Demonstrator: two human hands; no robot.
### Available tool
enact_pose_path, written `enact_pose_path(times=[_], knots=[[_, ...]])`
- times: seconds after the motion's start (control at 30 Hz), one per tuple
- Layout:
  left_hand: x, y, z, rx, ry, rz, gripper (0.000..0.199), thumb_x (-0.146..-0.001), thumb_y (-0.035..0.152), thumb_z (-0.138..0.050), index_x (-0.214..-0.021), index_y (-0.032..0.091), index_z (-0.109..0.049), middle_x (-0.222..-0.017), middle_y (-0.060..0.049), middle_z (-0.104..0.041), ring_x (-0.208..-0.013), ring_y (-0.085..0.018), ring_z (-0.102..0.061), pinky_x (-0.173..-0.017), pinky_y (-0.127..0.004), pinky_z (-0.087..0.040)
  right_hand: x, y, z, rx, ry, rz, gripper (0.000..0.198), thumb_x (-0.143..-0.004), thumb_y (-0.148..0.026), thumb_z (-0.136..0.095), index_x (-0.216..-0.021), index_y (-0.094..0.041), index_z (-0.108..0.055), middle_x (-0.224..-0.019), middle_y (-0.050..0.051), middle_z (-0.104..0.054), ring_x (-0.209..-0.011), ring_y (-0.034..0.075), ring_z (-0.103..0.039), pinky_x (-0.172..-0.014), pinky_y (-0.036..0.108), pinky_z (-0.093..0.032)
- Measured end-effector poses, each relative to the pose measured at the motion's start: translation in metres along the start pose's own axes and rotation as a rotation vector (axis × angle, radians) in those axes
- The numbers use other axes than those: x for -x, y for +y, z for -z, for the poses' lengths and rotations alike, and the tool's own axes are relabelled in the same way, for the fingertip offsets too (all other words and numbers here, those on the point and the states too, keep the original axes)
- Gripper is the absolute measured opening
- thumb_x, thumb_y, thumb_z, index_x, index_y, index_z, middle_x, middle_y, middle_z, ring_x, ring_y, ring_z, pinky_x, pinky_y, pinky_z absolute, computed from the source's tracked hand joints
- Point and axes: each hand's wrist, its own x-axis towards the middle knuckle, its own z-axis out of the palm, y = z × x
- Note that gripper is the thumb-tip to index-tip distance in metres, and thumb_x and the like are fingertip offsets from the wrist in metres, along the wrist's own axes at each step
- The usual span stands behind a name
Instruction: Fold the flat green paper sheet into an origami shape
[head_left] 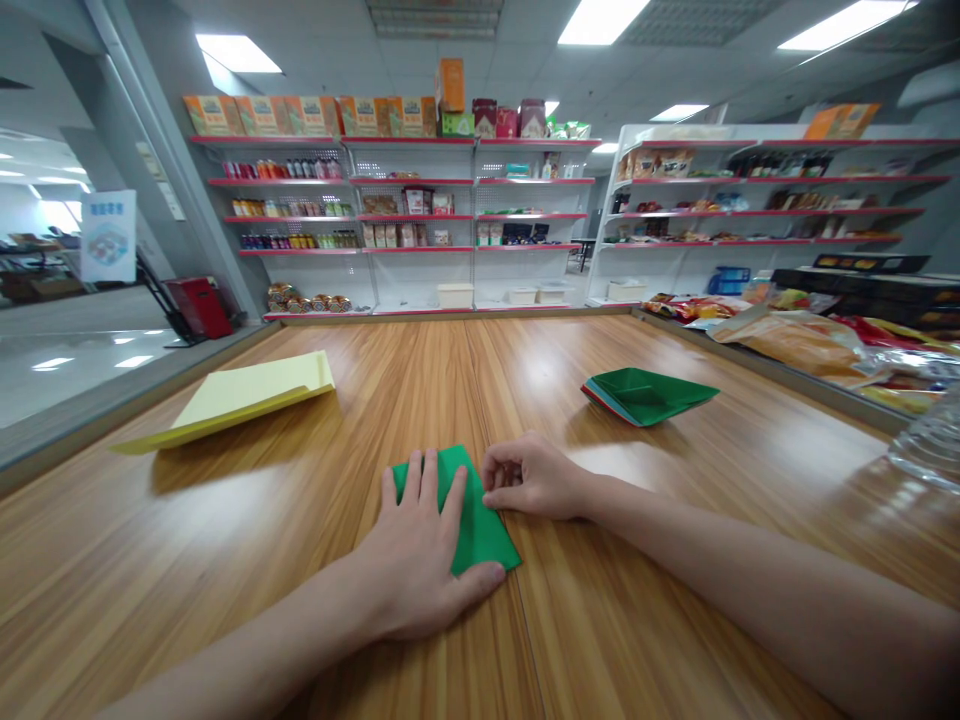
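Observation:
A folded sheet of green paper point(480, 535) lies on the wooden table in front of me. My left hand point(420, 560) rests flat across its left side with fingers spread, pressing it down, and the thumb reaches its lower corner. At the paper's right edge is my right hand point(536, 478), its fingers curled and the thumb and index tips closed at that edge. To the right, beyond that hand, sits a stack of folded paper point(649, 395), green on top with red and blue layers under it. A yellow paper pad point(251, 392) lies at the left, one edge raised.
The wooden tabletop point(300, 590) has a raised rim. Packaged snacks point(795, 340) lie along the right side, near a clear plastic container point(930, 440). Stocked shelves point(412, 180) stand behind the table. A red box point(199, 307) is on the floor at left.

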Motion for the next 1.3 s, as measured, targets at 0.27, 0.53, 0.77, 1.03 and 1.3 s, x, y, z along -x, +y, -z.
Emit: enact_pose_path(times=[0.27,0.53,0.77,1.03,1.3], knots=[[0.014,0.019,0.005,0.088,-0.093,-0.051,0.1,-0.077,0.079,-0.027,-0.148,0.011,-0.008,-0.15,-0.026,0.001,-0.134,-0.044,0.011,-0.103,-0.07,-0.002,0.001,0.004,0.004,0.005,0.024,-0.023,0.012,-0.071,-0.023,-0.07,-0.075,-0.014,-0.062,-0.059,-0.002,-0.058,-0.054,0.01,-0.054,-0.05,0.02,-0.042],[0.021,0.032,0.007,0.105,-0.156,-0.076,0.099,-0.077,0.077,-0.032,-0.147,0.013,-0.004,-0.15,-0.022,0.008,-0.132,-0.043,0.015,-0.102,-0.07,0.002,-0.002,0.009,0.009,0.008,0.041,-0.04,0.011,-0.07,-0.02,-0.07,-0.074,-0.014,-0.062,-0.061,-0.001,-0.059,-0.055,0.01,-0.054,-0.05,0.02,-0.042],[0.02,0.031,0.006,0.101,-0.128,-0.07,0.1,-0.076,0.078,-0.033,-0.148,0.013,-0.008,-0.151,-0.021,0.004,-0.133,-0.043,0.014,-0.103,-0.07,0.001,-0.003,0.015,0.006,0.001,0.096,-0.05,0.015,-0.071,-0.025,-0.07,-0.076,-0.014,-0.061,-0.061,-0.001,-0.059,-0.056,0.011,-0.055,-0.051,0.021,-0.042],[0.023,0.03,0.0,0.136,-0.101,-0.082,0.101,-0.075,0.08,-0.032,-0.148,0.014,-0.007,-0.152,-0.02,0.004,-0.134,-0.043,0.012,-0.104,-0.07,-0.003,-0.001,0.013,0.007,0.011,0.113,-0.048,0.012,-0.07,-0.022,-0.068,-0.073,-0.014,-0.061,-0.061,-0.001,-0.058,-0.054,0.01,-0.052,-0.05,0.02,-0.041],[-0.01,-0.01,-0.006,0.015,0.069,0.07,0.093,-0.081,0.077,-0.02,-0.148,0.012,-0.019,-0.152,-0.022,-0.013,-0.139,-0.042,-0.004,-0.106,-0.066,-0.007,0.004,0.008,0.003,0.037,0.049,0.049,0.006,-0.07,-0.016,-0.067,-0.072,-0.015,-0.062,-0.058,-0.003,-0.055,-0.051,0.008,-0.048,-0.048,0.019,-0.038]])
